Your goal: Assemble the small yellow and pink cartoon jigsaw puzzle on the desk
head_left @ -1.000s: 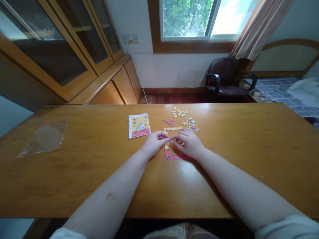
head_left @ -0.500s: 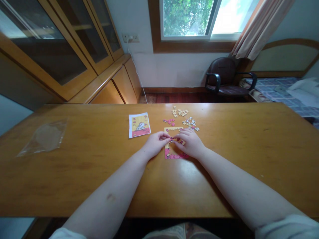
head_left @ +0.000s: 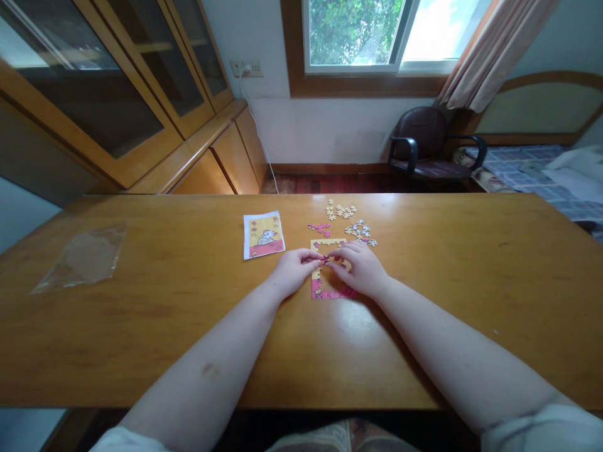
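- The left hand and right hand meet fingertip to fingertip. Each is pinched narrow on one small pinkish puzzle piece, and I cannot tell which hand bears it.
- The piece sits over the part-built pink-and-yellow jigsaw frame, which lies directly under the grip. The frame is mid-way along the wooden table, its long axis running from near edge to far edge.
- The scattered loose pieces lie towards the far edge, nearer the right hand.
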### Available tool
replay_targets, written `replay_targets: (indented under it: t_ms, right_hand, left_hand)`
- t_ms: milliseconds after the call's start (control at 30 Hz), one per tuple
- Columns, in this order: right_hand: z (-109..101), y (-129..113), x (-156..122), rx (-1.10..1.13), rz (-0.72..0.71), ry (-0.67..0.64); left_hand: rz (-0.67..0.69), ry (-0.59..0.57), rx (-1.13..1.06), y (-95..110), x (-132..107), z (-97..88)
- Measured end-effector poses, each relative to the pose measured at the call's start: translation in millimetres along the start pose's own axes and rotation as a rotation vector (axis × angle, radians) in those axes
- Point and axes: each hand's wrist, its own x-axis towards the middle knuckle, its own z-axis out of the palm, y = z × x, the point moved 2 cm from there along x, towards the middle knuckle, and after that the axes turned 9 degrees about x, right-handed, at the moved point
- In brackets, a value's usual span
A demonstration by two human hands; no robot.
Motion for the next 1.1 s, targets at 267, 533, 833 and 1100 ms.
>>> replay_targets:
  t_ms: [267, 533, 833, 1100]
  right_hand:
    - [3.3, 1.9, 0.9, -0.008, 0.016, -0.049]
    - [1.2, 10.3, 2.7, 0.03, 0.131, 0.055]
    - [2.6, 8.6, 4.7, 0.025, 0.143, 0.042]
    - [2.5, 10.3, 3.0, 0.011, 0.133, 0.012]
  left_hand:
    - [0.045, 0.007, 0.1, -3.0, 1.3, 0.2]
    - [0.364, 0.009, 0.66, 11.6, -11.6, -5.5]
    - [0.402, -0.033, 0.812, 9.8, -14.1, 7.0]
    - [0.32, 0.036, 0.692, 9.7, -10.0, 5.2]
